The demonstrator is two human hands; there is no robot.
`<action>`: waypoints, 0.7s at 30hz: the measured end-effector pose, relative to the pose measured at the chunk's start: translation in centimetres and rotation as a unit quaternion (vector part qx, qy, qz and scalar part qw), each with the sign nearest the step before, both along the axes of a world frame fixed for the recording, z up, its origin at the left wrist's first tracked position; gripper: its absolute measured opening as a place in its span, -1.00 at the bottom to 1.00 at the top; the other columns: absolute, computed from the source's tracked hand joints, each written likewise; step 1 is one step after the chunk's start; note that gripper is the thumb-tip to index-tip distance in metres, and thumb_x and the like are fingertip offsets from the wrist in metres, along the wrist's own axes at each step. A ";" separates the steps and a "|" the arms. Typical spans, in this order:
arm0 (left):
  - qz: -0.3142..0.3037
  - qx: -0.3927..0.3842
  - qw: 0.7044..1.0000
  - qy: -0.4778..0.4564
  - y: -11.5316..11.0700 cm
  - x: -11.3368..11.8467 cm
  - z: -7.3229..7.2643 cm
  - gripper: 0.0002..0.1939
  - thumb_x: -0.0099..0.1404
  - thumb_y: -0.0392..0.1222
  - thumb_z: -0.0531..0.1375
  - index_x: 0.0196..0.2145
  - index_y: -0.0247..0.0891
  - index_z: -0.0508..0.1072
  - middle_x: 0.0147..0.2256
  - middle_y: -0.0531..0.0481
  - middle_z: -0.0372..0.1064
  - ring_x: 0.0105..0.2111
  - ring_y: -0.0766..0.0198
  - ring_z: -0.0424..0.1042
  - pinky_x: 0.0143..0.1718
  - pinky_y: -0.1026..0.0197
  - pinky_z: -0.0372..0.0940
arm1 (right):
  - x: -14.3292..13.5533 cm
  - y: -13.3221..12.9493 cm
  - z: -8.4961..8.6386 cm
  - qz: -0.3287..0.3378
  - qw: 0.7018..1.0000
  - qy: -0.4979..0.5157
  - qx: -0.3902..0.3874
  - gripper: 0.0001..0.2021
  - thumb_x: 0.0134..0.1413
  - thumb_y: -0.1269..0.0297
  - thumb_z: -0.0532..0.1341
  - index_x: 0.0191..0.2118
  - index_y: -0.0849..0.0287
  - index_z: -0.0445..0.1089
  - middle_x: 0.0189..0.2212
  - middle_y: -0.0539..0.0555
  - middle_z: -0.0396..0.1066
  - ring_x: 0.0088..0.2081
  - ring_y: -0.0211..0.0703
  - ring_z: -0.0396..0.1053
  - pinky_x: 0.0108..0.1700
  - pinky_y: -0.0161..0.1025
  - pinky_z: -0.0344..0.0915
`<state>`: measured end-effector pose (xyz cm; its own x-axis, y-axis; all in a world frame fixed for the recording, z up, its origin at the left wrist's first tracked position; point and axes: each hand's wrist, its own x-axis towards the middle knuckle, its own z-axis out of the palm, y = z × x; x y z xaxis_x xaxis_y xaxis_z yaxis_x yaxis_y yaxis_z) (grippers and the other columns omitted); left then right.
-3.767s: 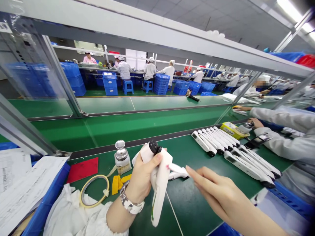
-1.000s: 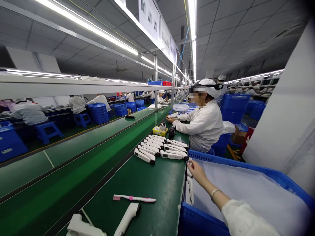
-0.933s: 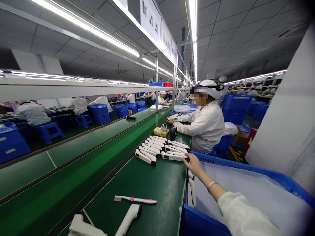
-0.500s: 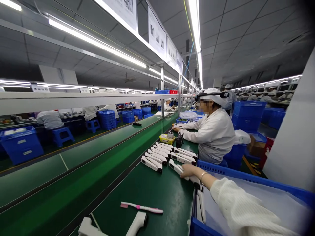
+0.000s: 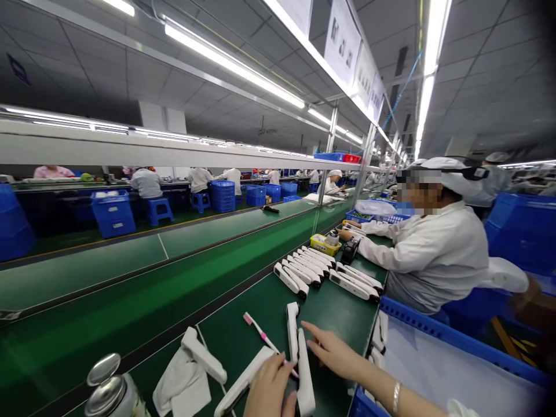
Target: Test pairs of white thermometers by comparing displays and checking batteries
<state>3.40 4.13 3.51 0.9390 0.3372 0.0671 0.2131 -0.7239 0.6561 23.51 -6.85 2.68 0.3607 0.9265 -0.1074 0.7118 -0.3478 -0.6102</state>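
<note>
My left hand (image 5: 270,387) is at the bottom centre, its fingers lying over the end of a long white plastic housing (image 5: 243,379), thumb apart. Under its fingertips runs the handle of a pink-and-white toothbrush (image 5: 259,330). My right hand (image 5: 336,352) has its index finger stretched out and holds nothing. Just left of it, two slim white housings, one farther (image 5: 292,330) and one nearer (image 5: 305,376), lie almost end to end. Left of my hands, another white housing (image 5: 204,356) rests on a white cloth (image 5: 180,379).
Rows of white housings (image 5: 299,269) lie farther along the green bench. A blue crate (image 5: 456,341) with white lining stands at right. A co-worker (image 5: 438,249) sits beyond it. A metal-lidded container (image 5: 106,394) stands at lower left; a yellow tray (image 5: 325,244) is farther off.
My right hand has come back from beside the rows and let go of the white housings, which now lie nearer me. My left hand has come into view. The view has swung left.
</note>
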 end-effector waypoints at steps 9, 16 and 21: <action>0.094 0.074 0.987 0.106 0.2 9.4 -0.3 -0.34 0.08 -0.39 0.13 0.15 -0.58 0.11 -0.08 -0.46 0.29 -0.07 -0.21 0.29 -0.10 -0.15 0.21 | 0.0 -1.3 0.5 0.165 0.962 -0.218 0.011 -0.67 -0.17 0.61 0.07 -0.24 0.15 0.31 -0.14 0.16 0.29 -0.10 0.12 0.22 -0.14 0.01 0.15; 0.150 -0.121 0.975 0.108 4.1 10.0 -0.4 -0.73 0.30 -0.12 0.06 -0.15 -0.37 0.34 -0.24 -0.10 0.35 -0.24 0.20 0.37 -0.14 0.02 0.26 | 1.0 -7.2 -1.3 0.082 0.979 -0.184 0.017 -0.83 0.23 0.31 -0.06 -0.20 0.12 0.26 -0.22 0.15 0.32 -0.20 0.01 0.30 -0.19 -0.10 0.25; 0.106 -0.383 0.918 -0.019 5.3 6.3 0.9 -0.59 0.35 0.02 -0.12 0.02 -0.27 0.20 -0.43 0.05 0.27 -0.61 0.46 0.14 -0.59 0.36 0.01 | -0.7 -7.7 -5.0 -0.163 0.968 0.140 0.130 -0.60 0.20 -0.13 -0.09 -0.09 0.07 0.19 -0.24 0.17 0.35 -0.22 0.05 0.36 -0.17 -0.11 0.29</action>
<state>9.71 9.39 4.42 0.8492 0.4729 -0.2348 0.2626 0.0073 0.9649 22.84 -14.59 -2.33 0.6292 0.7769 -0.0214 0.3839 -0.3346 -0.8606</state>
